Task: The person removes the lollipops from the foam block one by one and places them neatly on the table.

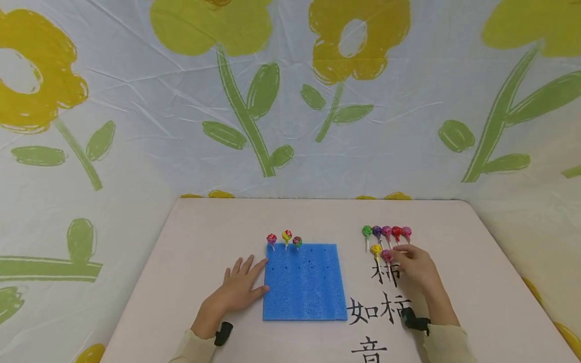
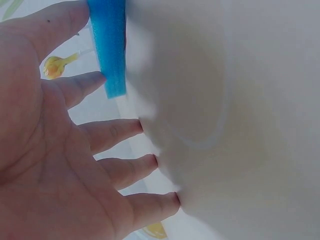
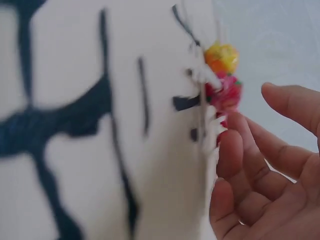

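Note:
My left hand [image 1: 237, 291] lies with its fingers spread at the left side of a blue foam board [image 1: 304, 287]. In the left wrist view the thumb and index fingertip touch the board's edge [image 2: 116, 85], while the other fingertips rest on the table. Three wrapped lollipops, one of them yellow [image 1: 287, 235], stand along the board's far edge. On the right, my right hand [image 1: 415, 264] reaches to a pink lollipop [image 1: 387, 255] beside a yellow lollipop [image 1: 375, 250]. Its fingertips are right at the pink wrapper [image 3: 226, 92], with the thumb [image 3: 280, 100] held apart from it.
Behind these two lies a row of several lollipops, with a green one [image 1: 366, 231] at its left end. Small holes dot the board's upper part. Large black characters [image 1: 368, 348] mark the pale table [image 1: 218, 222]. A flowered cloth [image 1: 386, 151] hangs behind.

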{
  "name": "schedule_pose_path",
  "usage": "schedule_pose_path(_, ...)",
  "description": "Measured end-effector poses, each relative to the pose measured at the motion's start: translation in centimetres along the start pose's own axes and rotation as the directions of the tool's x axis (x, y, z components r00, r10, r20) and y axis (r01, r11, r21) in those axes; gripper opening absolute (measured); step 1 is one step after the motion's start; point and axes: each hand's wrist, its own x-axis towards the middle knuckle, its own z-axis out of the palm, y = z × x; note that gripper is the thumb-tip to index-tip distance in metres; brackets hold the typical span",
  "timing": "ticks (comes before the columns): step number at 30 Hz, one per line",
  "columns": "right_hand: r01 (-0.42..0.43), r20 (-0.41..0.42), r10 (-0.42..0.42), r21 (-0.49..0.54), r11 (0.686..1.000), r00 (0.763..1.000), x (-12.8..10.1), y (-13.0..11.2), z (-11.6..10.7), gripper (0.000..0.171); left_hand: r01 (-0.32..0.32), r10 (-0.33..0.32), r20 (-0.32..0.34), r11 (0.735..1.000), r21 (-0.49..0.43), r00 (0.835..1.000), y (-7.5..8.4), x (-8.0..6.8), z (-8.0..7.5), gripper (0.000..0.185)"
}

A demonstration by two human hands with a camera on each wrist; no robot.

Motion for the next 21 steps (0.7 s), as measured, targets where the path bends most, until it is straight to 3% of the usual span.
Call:
schedule_pose_path(5,0.144,-0.077,-0.141,0.035,0.989,0.987,-0.2,-1.8,0.3,0.050,0.003,-0.003,0.006,1.000,0.001,1.000,-0.1,0.1,0.0,0.069)
schedule_pose_path(11,0.312,-0.047,-0.310,0.213,0.926,0.950,-0.2,-5.0,2.1,0.044,-0.001,0.001,0.008,1.000,0.002,1.000,-0.4,0.2,0.0,0.069)
schedule_pose_path(21,0.424,0.005,-0.449,0.321,0.847,0.893,0.7,-9.0,6.7,0.032,-0.005,0.004,0.008,1.000,0.009,1.000,-0.2,0.1,-0.1,0.069)
